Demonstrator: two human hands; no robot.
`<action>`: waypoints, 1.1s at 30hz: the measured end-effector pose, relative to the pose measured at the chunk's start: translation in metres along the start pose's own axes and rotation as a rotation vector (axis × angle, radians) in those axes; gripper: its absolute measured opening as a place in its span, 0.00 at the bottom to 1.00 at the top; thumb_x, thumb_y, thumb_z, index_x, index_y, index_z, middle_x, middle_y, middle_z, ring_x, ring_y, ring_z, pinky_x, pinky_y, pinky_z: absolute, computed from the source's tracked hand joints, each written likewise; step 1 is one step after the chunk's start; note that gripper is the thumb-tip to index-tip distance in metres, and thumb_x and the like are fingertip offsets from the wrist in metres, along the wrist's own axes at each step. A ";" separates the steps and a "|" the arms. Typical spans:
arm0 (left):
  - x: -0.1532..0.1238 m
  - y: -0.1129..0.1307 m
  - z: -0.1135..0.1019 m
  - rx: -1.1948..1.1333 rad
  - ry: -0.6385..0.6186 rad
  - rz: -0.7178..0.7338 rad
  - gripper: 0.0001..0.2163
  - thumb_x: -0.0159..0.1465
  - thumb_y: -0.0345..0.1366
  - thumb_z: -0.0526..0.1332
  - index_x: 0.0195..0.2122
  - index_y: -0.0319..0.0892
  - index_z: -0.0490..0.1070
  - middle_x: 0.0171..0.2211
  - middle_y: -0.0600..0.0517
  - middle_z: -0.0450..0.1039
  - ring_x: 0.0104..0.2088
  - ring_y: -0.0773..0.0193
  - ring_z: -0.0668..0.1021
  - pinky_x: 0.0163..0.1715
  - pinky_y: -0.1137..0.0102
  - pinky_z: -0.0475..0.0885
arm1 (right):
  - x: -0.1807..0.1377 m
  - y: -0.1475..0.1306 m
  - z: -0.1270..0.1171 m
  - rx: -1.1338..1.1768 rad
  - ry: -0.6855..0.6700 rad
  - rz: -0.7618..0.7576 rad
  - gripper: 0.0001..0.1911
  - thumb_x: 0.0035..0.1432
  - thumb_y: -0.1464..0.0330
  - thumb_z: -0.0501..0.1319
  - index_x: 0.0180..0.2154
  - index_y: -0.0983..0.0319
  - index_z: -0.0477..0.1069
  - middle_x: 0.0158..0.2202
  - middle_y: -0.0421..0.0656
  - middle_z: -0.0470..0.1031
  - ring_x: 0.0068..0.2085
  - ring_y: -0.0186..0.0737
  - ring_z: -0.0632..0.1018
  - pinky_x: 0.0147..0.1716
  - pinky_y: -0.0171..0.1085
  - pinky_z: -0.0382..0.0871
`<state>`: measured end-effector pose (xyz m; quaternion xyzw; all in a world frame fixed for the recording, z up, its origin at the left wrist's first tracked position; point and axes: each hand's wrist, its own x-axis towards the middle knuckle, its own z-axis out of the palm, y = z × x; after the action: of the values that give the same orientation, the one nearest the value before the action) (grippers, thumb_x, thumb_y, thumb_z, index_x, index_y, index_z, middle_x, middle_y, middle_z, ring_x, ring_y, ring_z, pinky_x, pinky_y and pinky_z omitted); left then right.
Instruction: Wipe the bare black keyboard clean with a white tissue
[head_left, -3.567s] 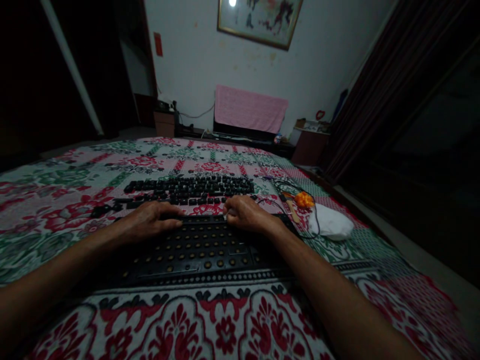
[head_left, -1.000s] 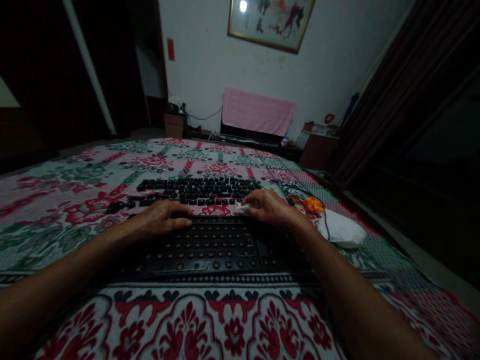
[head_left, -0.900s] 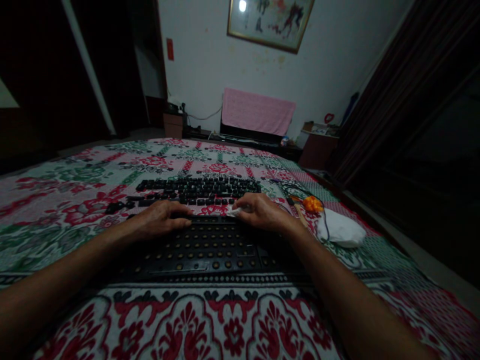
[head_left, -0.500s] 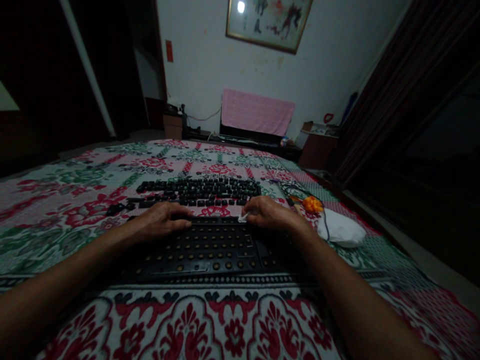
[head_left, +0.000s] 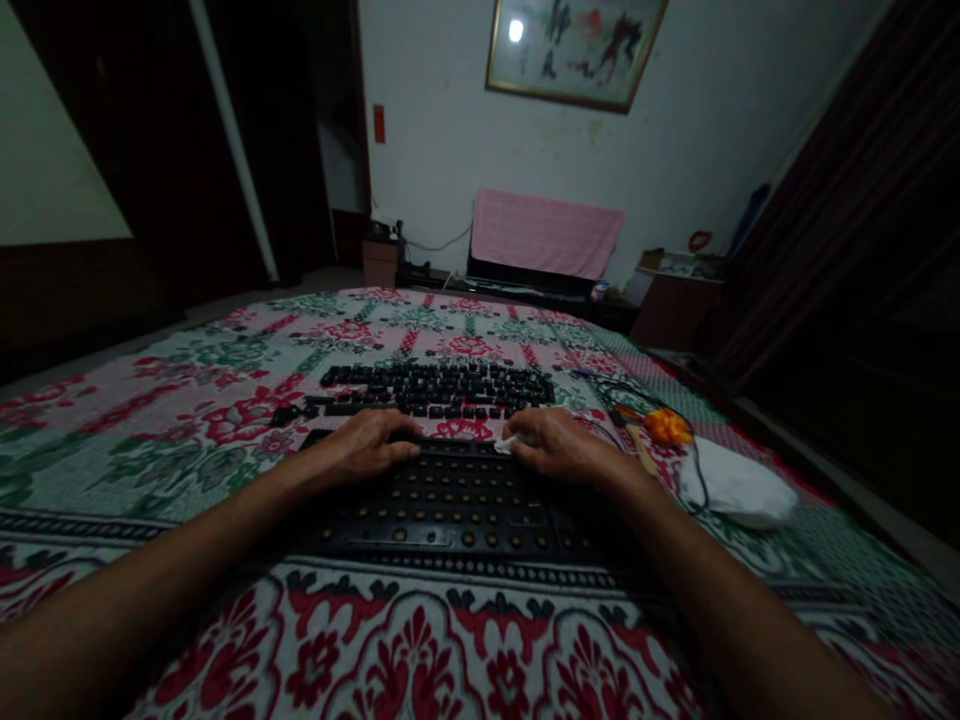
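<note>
Keyless keyboard [head_left: 457,508] on the bed [head_left: 412,322]
Left hand [head_left: 367,442] lies on it, grip unclear; right hand [head_left: 555,445] pinches white cloth [head_left: 505,445]; white bundle [head_left: 739,485] near the bed's right edge.

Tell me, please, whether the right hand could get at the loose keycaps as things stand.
Probably yes: the keycaps lie just beyond the right hand, no obstacle between, though it holds white tissue or cloth.

The bare left forearm [head_left: 195,555] and bare right forearm [head_left: 724,585] slant inward from the 2 lower corners, the left hand [head_left: 369,446] back upward with thumb and forefinger stretched out and parted, the right hand [head_left: 556,444] apart from it, its curled fingers drawn in toward the thumb.
</note>
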<state>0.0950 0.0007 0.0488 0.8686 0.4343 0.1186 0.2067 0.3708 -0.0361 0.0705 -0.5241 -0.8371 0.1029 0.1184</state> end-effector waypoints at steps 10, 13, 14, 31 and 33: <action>-0.003 -0.001 -0.011 0.049 -0.010 -0.022 0.19 0.58 0.43 0.51 0.47 0.42 0.70 0.45 0.49 0.73 0.46 0.59 0.73 0.45 0.70 0.66 | 0.009 -0.001 0.014 -0.058 0.097 -0.037 0.13 0.51 0.73 0.55 0.40 0.64 0.71 0.37 0.46 0.74 0.37 0.38 0.73 0.37 0.33 0.62; -0.002 -0.014 -0.014 0.064 0.003 -0.023 0.19 0.58 0.44 0.52 0.47 0.43 0.70 0.46 0.50 0.73 0.46 0.59 0.73 0.46 0.69 0.66 | 0.014 -0.003 0.023 -0.039 0.157 -0.080 0.12 0.53 0.74 0.55 0.40 0.65 0.71 0.38 0.46 0.73 0.38 0.37 0.72 0.38 0.33 0.62; -0.001 -0.017 -0.014 0.078 0.009 -0.034 0.19 0.58 0.44 0.52 0.47 0.43 0.70 0.45 0.49 0.73 0.46 0.58 0.73 0.46 0.69 0.66 | 0.016 -0.003 0.026 -0.033 0.178 -0.096 0.12 0.53 0.75 0.54 0.40 0.65 0.70 0.38 0.46 0.72 0.38 0.37 0.72 0.38 0.33 0.62; 0.044 0.033 0.015 0.279 0.042 0.127 0.14 0.58 0.38 0.54 0.42 0.47 0.74 0.38 0.50 0.76 0.40 0.60 0.75 0.40 0.70 0.66 | 0.021 -0.004 0.036 -0.063 0.212 -0.086 0.11 0.55 0.74 0.55 0.40 0.65 0.72 0.36 0.46 0.72 0.38 0.37 0.72 0.38 0.33 0.62; 0.043 0.033 0.016 0.256 0.053 0.136 0.13 0.58 0.37 0.54 0.42 0.46 0.75 0.38 0.51 0.76 0.40 0.60 0.75 0.39 0.71 0.66 | 0.022 -0.004 0.037 -0.085 0.209 -0.086 0.11 0.55 0.75 0.54 0.39 0.64 0.72 0.36 0.46 0.71 0.37 0.37 0.72 0.38 0.33 0.62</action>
<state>0.1497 0.0134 0.0505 0.9118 0.3915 0.0988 0.0743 0.3468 -0.0200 0.0390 -0.5002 -0.8454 0.0070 0.1873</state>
